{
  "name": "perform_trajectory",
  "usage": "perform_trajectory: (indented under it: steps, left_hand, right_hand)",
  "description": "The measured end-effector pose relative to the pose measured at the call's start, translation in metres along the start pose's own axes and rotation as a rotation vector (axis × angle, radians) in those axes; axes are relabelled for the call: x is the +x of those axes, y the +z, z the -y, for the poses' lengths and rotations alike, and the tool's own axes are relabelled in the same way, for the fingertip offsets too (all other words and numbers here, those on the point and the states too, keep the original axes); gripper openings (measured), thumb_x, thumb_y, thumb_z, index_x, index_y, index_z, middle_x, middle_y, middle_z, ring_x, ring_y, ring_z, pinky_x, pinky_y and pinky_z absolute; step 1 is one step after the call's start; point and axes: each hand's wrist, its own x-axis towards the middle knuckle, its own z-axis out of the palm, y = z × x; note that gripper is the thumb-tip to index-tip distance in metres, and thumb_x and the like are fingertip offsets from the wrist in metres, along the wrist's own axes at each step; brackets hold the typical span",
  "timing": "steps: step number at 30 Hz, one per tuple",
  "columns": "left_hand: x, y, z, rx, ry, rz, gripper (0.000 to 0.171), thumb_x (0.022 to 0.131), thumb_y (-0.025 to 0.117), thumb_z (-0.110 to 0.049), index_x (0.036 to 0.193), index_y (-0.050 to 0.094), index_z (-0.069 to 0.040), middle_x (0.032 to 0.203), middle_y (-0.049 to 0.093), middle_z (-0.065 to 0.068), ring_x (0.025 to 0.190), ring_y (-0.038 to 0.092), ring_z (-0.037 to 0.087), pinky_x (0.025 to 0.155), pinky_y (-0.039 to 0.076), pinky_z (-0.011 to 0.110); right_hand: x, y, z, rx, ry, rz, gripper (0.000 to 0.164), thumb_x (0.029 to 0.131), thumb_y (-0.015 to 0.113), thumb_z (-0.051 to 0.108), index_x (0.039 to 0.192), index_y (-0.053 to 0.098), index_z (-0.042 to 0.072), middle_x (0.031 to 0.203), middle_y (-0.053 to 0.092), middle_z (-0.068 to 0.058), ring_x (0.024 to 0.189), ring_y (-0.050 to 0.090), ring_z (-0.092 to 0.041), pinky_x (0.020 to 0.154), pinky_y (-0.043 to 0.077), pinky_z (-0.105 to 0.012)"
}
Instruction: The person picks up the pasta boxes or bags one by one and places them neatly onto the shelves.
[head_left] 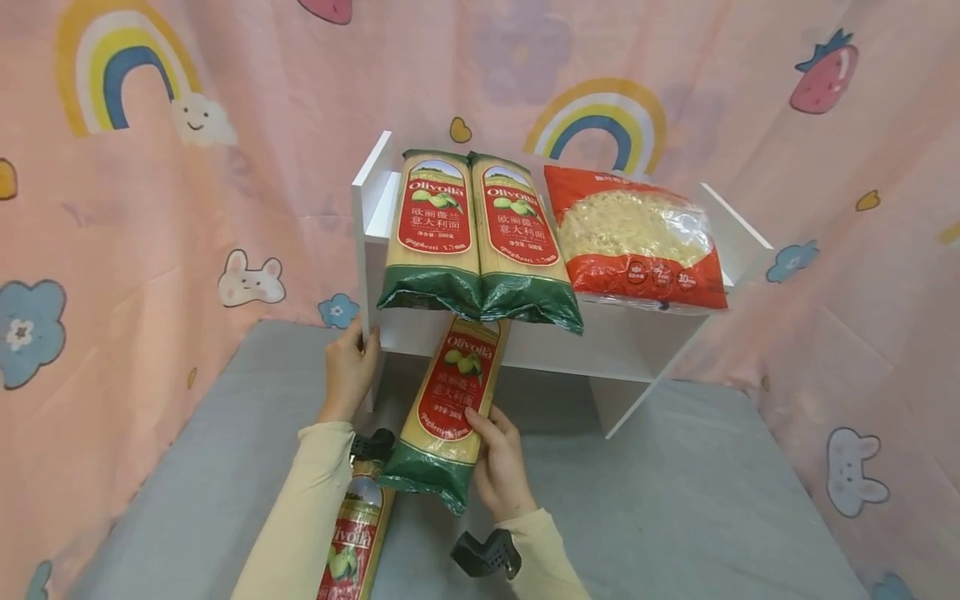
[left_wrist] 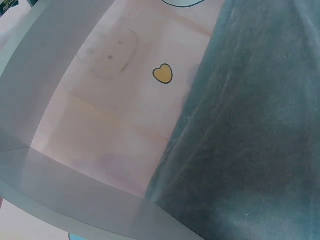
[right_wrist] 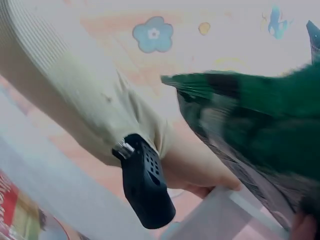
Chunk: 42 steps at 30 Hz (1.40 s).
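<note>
My right hand (head_left: 501, 458) holds a spaghetti packet (head_left: 453, 387) by its right edge near the green lower end, thumb on top. The packet slants up towards the lower level of a white shelf (head_left: 555, 342); its far end is hidden under the packs above. In the right wrist view, the packet's green end (right_wrist: 260, 115) fills the right side. My left hand (head_left: 349, 371) grips the shelf's left side panel at its front edge. The left wrist view shows the shelf's white panel (left_wrist: 90, 192), without the hand.
On the shelf's top level lie two spaghetti packets (head_left: 435, 217) side by side and a red bag of pale dry food (head_left: 637, 237). Another spaghetti packet (head_left: 358, 533) lies on the grey cloth (head_left: 675, 500) beside my left forearm. A pink patterned curtain (head_left: 300, 167) hangs behind.
</note>
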Motion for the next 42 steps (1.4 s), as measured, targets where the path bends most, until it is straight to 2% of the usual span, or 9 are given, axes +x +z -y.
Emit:
perform_trajectory:
  steps: [6, 10, 13, 18, 21, 24, 29, 37, 42]
  left_hand:
    - [0.001, -0.001, 0.0, -0.005, 0.007, -0.026, 0.01, 0.091, 0.056, 0.0, 0.095, 0.061, 0.008, 0.074, 0.064, 0.025, 0.054, 0.054, 0.029, 0.049, 0.041, 0.041]
    - [0.001, -0.001, 0.0, 0.003, 0.017, -0.035, 0.007, 0.09, 0.057, 0.001, 0.09, 0.06, 0.007, 0.075, 0.065, 0.025, 0.058, 0.057, 0.03, 0.052, 0.044, 0.044]
    - [0.001, -0.001, 0.0, -0.007, 0.018, -0.032, 0.009, 0.09, 0.056, 0.0, 0.094, 0.061, 0.007, 0.081, 0.066, 0.026, 0.062, 0.06, 0.031, 0.054, 0.046, 0.045]
    - [0.001, -0.001, 0.0, -0.029, 0.003, -0.027, 0.015, 0.091, 0.056, -0.001, 0.103, 0.062, 0.007, 0.091, 0.066, 0.028, 0.074, 0.066, 0.037, 0.058, 0.049, 0.049]
    - [0.001, -0.001, 0.0, -0.032, 0.001, -0.025, 0.015, 0.092, 0.056, -0.001, 0.103, 0.062, 0.007, 0.092, 0.066, 0.028, 0.074, 0.066, 0.037, 0.058, 0.049, 0.05]
    - [0.002, -0.001, -0.001, -0.033, 0.002, -0.027, 0.014, 0.091, 0.056, -0.002, 0.101, 0.062, 0.007, 0.09, 0.066, 0.028, 0.07, 0.065, 0.036, 0.056, 0.049, 0.049]
    - [0.002, -0.001, -0.002, -0.033, -0.006, -0.024, 0.014, 0.091, 0.057, -0.002, 0.1, 0.062, 0.008, 0.088, 0.066, 0.028, 0.069, 0.064, 0.035, 0.056, 0.048, 0.048]
    - [0.001, -0.002, -0.001, -0.026, -0.005, -0.03, 0.012, 0.091, 0.057, -0.001, 0.097, 0.061, 0.008, 0.083, 0.066, 0.027, 0.061, 0.061, 0.033, 0.052, 0.046, 0.045]
    - [-0.001, 0.0, 0.001, -0.006, -0.001, -0.017, 0.009, 0.091, 0.057, -0.002, 0.094, 0.06, 0.006, 0.074, 0.065, 0.024, 0.053, 0.052, 0.025, 0.048, 0.04, 0.038]
  right_hand:
    - [-0.011, -0.001, -0.007, 0.175, 0.079, -0.029, 0.038, 0.099, 0.049, 0.025, 0.127, 0.044, 0.0, 0.112, 0.058, -0.005, 0.103, 0.057, -0.014, 0.091, 0.045, -0.028]
    - [-0.024, 0.0, -0.009, 0.198, 0.066, 0.06, 0.031, 0.101, 0.039, 0.012, 0.129, 0.041, 0.0, 0.119, 0.054, -0.006, 0.109, 0.053, -0.015, 0.096, 0.04, -0.028]
    - [-0.031, 0.003, -0.008, 0.169, 0.009, 0.152, 0.04, 0.095, 0.038, 0.001, 0.134, 0.031, -0.004, 0.124, 0.051, -0.01, 0.113, 0.051, -0.019, 0.097, 0.039, -0.031]
    - [-0.038, 0.006, -0.007, 0.116, -0.016, 0.244, 0.062, 0.091, 0.043, 0.001, 0.144, 0.011, -0.001, 0.133, 0.043, -0.008, 0.117, 0.049, -0.018, 0.098, 0.039, -0.031]
    - [-0.041, 0.008, -0.008, 0.046, -0.007, 0.283, 0.074, 0.088, 0.046, 0.0, 0.147, 0.001, 0.005, 0.135, 0.041, -0.007, 0.117, 0.05, -0.017, 0.097, 0.04, -0.031]
    - [-0.042, 0.01, -0.009, -0.026, -0.018, 0.274, 0.078, 0.085, 0.052, -0.002, 0.146, 0.004, 0.006, 0.132, 0.045, -0.01, 0.114, 0.052, -0.02, 0.095, 0.042, -0.033]
    - [-0.038, 0.007, -0.007, -0.087, -0.023, 0.217, 0.075, 0.082, 0.057, -0.005, 0.143, 0.014, 0.004, 0.125, 0.051, -0.013, 0.109, 0.057, -0.023, 0.09, 0.046, -0.035]
    - [-0.011, -0.009, 0.006, -0.14, 0.011, 0.25, 0.074, 0.08, 0.054, -0.004, 0.144, 0.017, -0.003, 0.115, 0.057, -0.008, 0.096, 0.06, -0.016, 0.08, 0.05, -0.029]
    - [0.014, -0.015, 0.016, -0.243, 0.045, 0.242, 0.07, 0.081, 0.053, 0.0, 0.144, 0.023, -0.004, 0.122, 0.053, -0.009, 0.105, 0.052, -0.017, 0.093, 0.039, -0.031]
